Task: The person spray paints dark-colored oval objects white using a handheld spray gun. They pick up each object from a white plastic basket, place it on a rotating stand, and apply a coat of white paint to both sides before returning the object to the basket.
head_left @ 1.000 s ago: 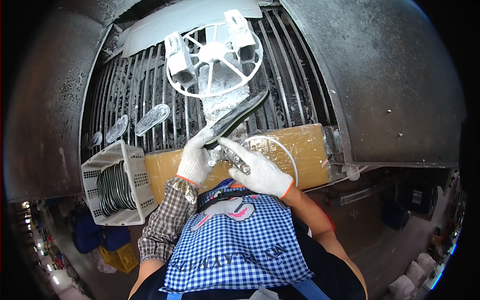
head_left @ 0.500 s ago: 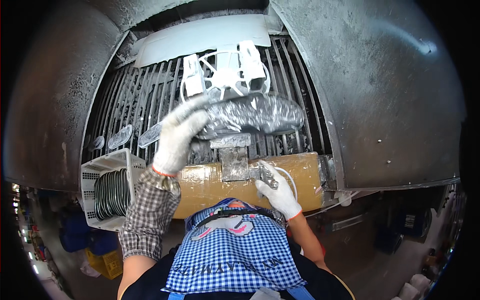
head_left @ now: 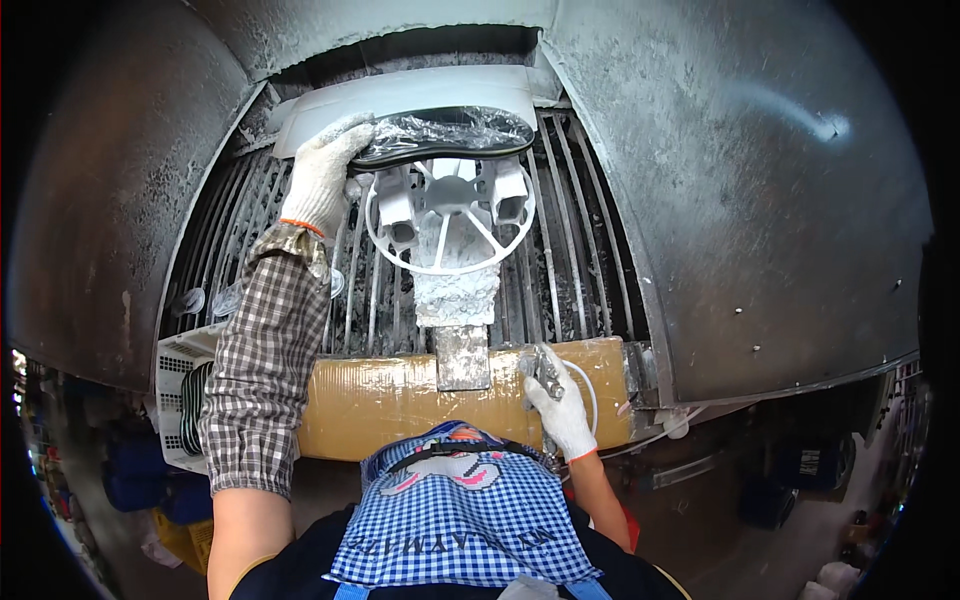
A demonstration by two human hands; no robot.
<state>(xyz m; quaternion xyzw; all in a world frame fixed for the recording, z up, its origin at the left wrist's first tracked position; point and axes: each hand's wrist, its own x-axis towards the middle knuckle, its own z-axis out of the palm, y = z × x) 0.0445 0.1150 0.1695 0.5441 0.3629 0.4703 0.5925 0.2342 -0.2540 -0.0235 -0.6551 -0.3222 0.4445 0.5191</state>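
Note:
My left hand [head_left: 325,182], in a white knit glove with an orange cuff, grips one end of a black shoe sole [head_left: 450,133] with clear plastic film over its upper face. The sole lies crosswise at the far rim of a round white spoked turntable [head_left: 440,268]. Two white block-like supports [head_left: 397,205] stand up from that wheel, partly under the sole. Whether the sole rests on them, I cannot tell. Closer to me, my gloved right hand [head_left: 563,412] is closed round a metal spray gun [head_left: 545,375] with a pale hose.
A metal booth wall [head_left: 770,230] rises on the right, another on the left. Powdery bars form a grate [head_left: 570,220] under the turntable. A tan taped roll [head_left: 375,400] crosses the front. At left, a white basket [head_left: 180,350] holds dark soles; clear oval pieces [head_left: 190,302] lie behind it.
My left hand has carried the sole away from me, from the wheel's near side to its far rim, uncovering the spokes. My right hand stays near the front roll with the spray gun.

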